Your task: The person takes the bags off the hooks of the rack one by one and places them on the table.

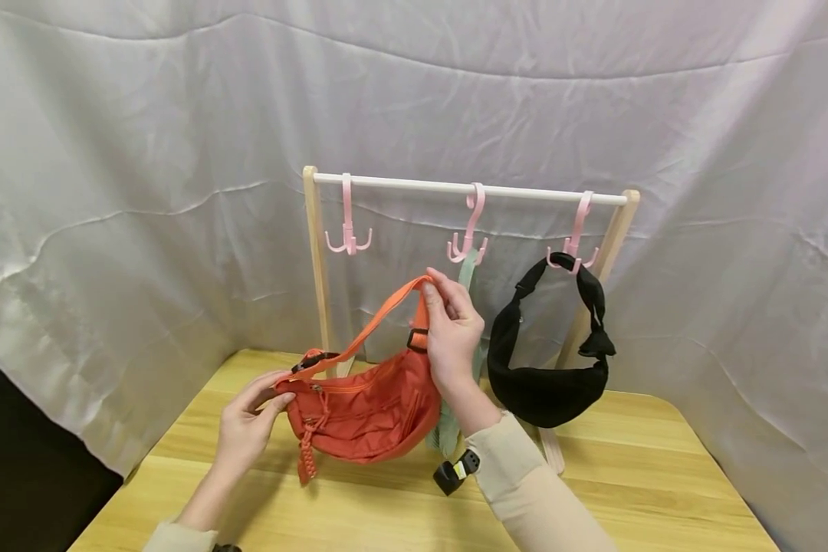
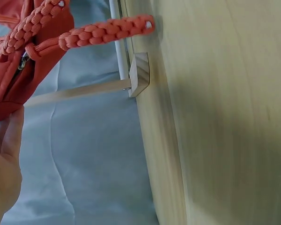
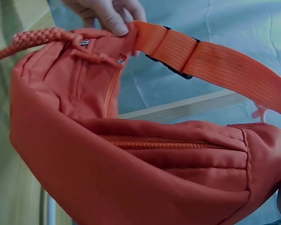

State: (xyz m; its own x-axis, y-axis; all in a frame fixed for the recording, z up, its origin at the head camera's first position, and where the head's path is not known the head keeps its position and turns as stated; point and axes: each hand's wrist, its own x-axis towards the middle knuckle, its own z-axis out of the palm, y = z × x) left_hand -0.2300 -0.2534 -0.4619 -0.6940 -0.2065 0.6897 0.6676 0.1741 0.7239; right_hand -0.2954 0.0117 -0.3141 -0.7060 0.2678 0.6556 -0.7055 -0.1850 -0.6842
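Note:
A red shoulder bag (image 1: 372,422) is held up above the table, tilted, between both hands. My right hand (image 1: 453,330) pinches the top of its orange strap (image 1: 389,303) between thumb and fingers. At the bag's left end, my left hand (image 1: 244,422) grips the corner where the strap joins. A braided zipper pull (image 1: 307,452) dangles from that side, and the left wrist view shows it close up. The zipped front (image 3: 168,145) fills much of the right wrist view, with the left hand (image 3: 105,11) at the top; the right hand's fingers are hidden there.
Behind the bag stands a wooden rack with a white rod (image 1: 407,184) and pink hooks. The left pink hook (image 1: 348,230) is beyond the red bag. A mint-green bag (image 1: 447,433) hangs at the middle, partly hidden; a black bag (image 1: 552,395) hangs at the right. Grey curtains (image 1: 145,192) surround the table.

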